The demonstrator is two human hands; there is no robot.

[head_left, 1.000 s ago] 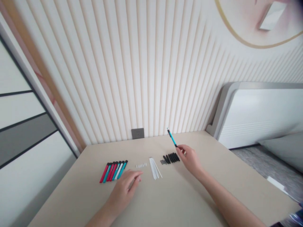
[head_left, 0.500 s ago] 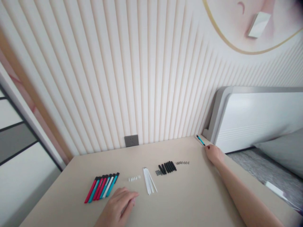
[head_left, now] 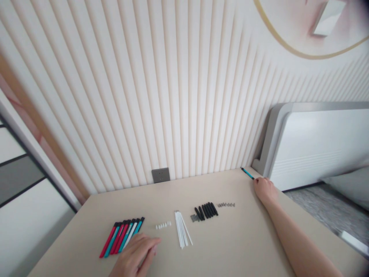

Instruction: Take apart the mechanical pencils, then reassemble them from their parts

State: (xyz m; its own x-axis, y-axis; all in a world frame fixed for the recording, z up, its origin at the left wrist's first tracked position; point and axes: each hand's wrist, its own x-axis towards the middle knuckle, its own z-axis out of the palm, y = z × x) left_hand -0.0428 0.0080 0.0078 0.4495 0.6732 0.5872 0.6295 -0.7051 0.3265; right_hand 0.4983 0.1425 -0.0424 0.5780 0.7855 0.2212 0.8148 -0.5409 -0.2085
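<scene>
Near the table's far right corner, my right hand (head_left: 265,191) has its fingers closed on the near end of a teal pen (head_left: 248,173) with a black tip. The fingers hide that end. At the front left, my left hand (head_left: 135,254) hovers or rests with index finger stretched out, thumb below it and nothing held. It partly covers a row of red, teal and white pen barrels (head_left: 118,238) with black ends. Small white pieces (head_left: 163,225) and thin white sticks, like pen refills (head_left: 181,230), lie to its right.
Several black sleeves (head_left: 206,211) lie right of the sticks, beside small grey pieces (head_left: 195,218) and a row of tiny metal springs (head_left: 226,204). A ribbed wall with a socket (head_left: 160,175) backs the table (head_left: 225,246). A bed's headboard (head_left: 314,142) stands right.
The view has shifted slightly. My left hand has moved left and now overlaps the pen barrels. My right hand stays on the teal pen, which has turned slightly.
</scene>
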